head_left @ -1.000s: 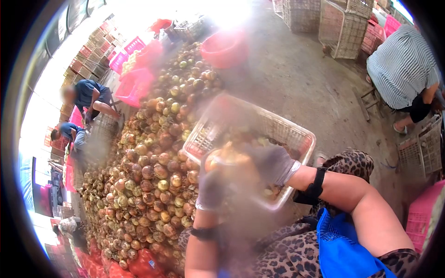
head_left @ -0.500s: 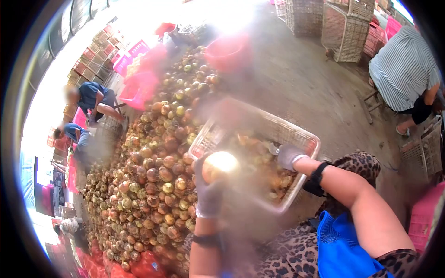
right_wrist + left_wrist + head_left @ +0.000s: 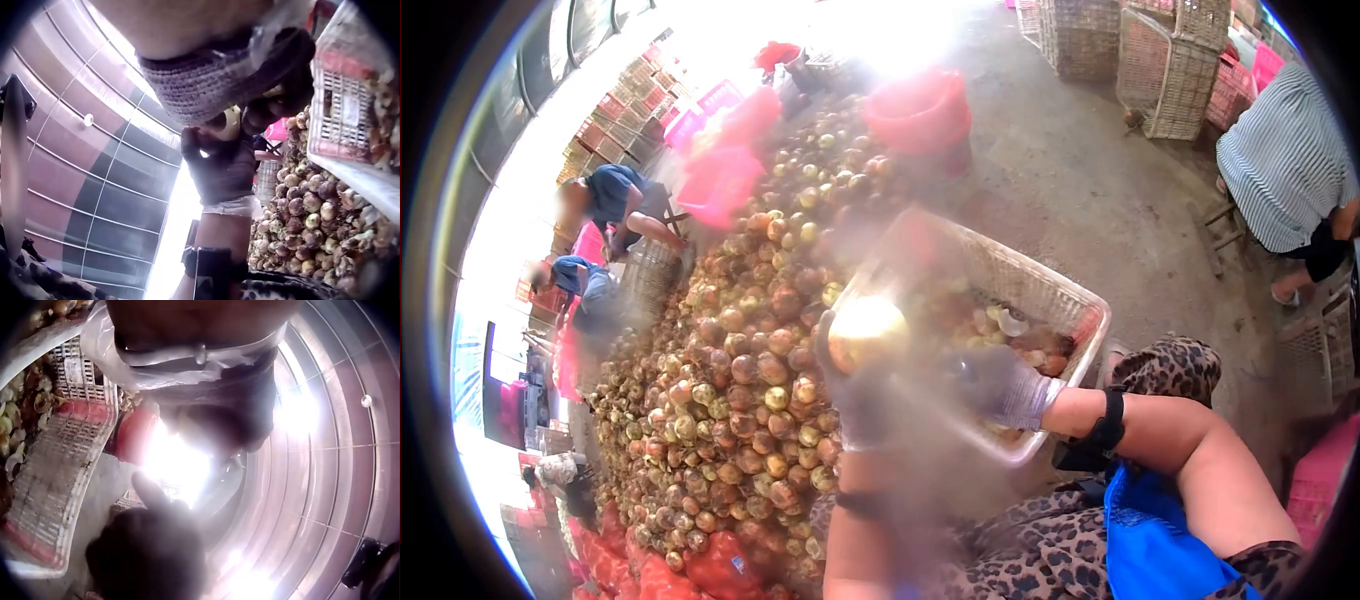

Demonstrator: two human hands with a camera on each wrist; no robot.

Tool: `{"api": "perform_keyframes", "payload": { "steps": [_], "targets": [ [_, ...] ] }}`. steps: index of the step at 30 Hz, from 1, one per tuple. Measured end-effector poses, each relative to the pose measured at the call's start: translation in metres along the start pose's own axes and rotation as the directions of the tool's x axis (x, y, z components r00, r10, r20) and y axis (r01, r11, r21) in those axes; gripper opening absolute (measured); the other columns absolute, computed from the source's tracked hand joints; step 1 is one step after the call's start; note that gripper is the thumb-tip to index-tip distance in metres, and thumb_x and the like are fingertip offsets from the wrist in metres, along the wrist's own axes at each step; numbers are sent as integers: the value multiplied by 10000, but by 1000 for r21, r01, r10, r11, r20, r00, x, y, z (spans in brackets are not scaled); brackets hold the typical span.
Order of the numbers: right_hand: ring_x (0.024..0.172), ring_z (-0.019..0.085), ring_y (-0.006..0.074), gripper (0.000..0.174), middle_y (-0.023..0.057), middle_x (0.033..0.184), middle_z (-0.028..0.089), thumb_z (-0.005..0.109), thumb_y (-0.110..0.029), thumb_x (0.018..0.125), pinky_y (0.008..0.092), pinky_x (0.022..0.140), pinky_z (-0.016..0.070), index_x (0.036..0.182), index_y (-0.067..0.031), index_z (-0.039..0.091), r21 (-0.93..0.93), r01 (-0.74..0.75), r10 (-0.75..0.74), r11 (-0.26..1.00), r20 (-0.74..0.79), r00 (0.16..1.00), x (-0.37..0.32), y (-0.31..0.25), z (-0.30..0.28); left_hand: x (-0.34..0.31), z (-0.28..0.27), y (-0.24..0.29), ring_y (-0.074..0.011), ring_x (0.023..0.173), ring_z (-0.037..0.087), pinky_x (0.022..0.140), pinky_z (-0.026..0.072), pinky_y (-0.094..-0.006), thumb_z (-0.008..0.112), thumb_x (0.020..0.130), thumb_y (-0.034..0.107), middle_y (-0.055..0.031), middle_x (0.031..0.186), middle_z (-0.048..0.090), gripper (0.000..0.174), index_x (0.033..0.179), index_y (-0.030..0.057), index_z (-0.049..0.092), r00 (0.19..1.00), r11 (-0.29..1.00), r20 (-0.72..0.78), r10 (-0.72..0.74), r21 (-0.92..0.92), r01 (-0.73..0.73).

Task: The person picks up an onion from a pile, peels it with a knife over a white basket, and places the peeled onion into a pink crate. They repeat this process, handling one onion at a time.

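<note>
My gloved left hand [image 3: 855,395] grips a pale, partly peeled onion [image 3: 868,328], which looks overexposed in the head view. Beside it, over the near side of a white plastic crate [image 3: 1050,275], is my gloved right hand [image 3: 1005,385]. Its fingers are curled, and what they hold is mostly hidden by blur. In the right wrist view, the right hand [image 3: 275,94] is close against the left hand [image 3: 222,165], with part of the onion [image 3: 231,122] showing between them. Onion skins and scraps [image 3: 1040,350] lie in the crate.
A large heap of unpeeled onions [image 3: 740,390] spreads along my left. Pink tubs [image 3: 720,185] and a red bucket [image 3: 920,115] stand beyond it. Red net bags [image 3: 720,560] lie near my left side. Other people sit at left and right; stacked crates [image 3: 1170,80] stand at the back.
My right hand went out over the crate with a small metal tool showing, then came back beside the left hand. The left hand keeps its onion. The view has shifted slightly.
</note>
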State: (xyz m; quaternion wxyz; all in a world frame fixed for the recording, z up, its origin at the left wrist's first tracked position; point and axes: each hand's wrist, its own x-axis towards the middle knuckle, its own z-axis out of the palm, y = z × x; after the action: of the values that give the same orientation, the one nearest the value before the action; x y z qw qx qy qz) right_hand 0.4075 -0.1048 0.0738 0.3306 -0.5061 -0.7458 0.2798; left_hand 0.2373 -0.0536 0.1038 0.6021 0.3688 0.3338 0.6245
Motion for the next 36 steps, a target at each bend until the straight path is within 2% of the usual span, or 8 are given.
{"api": "perform_keyframes", "payload": {
  "steps": [5,10,18,21,23,26,29,36],
  "targets": [
    [642,610,263,165,102,705,605,565,-196,820,346,577,462,945,-90,588,-4,0,-1,1000,-169,986,-2,-6,9,4,-5,5,-167,914,552,738,517,-240,681,800,153,-95,1029,567,443,1166,-16,499,962,805,217,-163,-534,257],
    [887,573,120,279,119,993,593,431,-43,937,224,779,466,1196,30,506,125,99,-90,987,-75,993,4,-18,-16,6,-3,-7,-101,668,504,657,485,-196,680,788,55,-6,784,551,223,964,24,548,954,702,196,-227,-646,300],
    [572,587,240,144,78,629,560,588,-131,788,364,505,445,921,-82,563,-416,-71,-46,906,-264,963,13,-33,-19,9,-23,-27,-110,653,495,806,518,-318,689,786,105,5,733,531,246,968,18,548,974,828,149,-169,-515,222],
    [582,603,224,174,73,718,592,586,-204,797,337,462,448,875,-50,610,334,33,54,942,-250,967,12,1,10,9,-26,-29,-133,690,516,887,494,-377,689,778,111,-13,773,546,321,1038,4,535,974,858,126,-189,-461,226],
    [631,611,221,159,65,751,606,589,-198,796,328,500,471,838,-49,625,921,-219,392,323,80,916,18,19,10,7,-22,-27,-153,738,532,935,476,-410,690,771,118,-31,823,558,380,1089,-6,522,968,853,135,-212,-458,251],
    [739,612,203,158,62,801,622,615,-165,790,307,652,509,884,-38,606,945,-178,304,275,90,949,26,21,-1,-6,6,-9,-199,893,549,983,439,-432,697,759,137,-78,981,571,487,1171,-19,488,916,713,293,-273,-578,397],
    [721,597,160,167,40,792,611,611,-179,828,275,638,485,928,-51,576,469,-198,329,861,-217,919,28,-24,-29,-12,16,-6,-241,1058,522,1016,399,-443,707,747,164,-116,1150,542,573,1224,-24,452,795,441,550,-256,-665,603],
    [645,561,134,138,47,728,581,604,-145,824,294,504,470,879,-19,590,922,-310,366,232,212,906,39,15,-33,-12,8,-24,-291,1142,487,1027,374,-447,631,792,529,-137,1257,491,761,1291,6,395,853,808,364,-373,-324,492]
  ]
}}
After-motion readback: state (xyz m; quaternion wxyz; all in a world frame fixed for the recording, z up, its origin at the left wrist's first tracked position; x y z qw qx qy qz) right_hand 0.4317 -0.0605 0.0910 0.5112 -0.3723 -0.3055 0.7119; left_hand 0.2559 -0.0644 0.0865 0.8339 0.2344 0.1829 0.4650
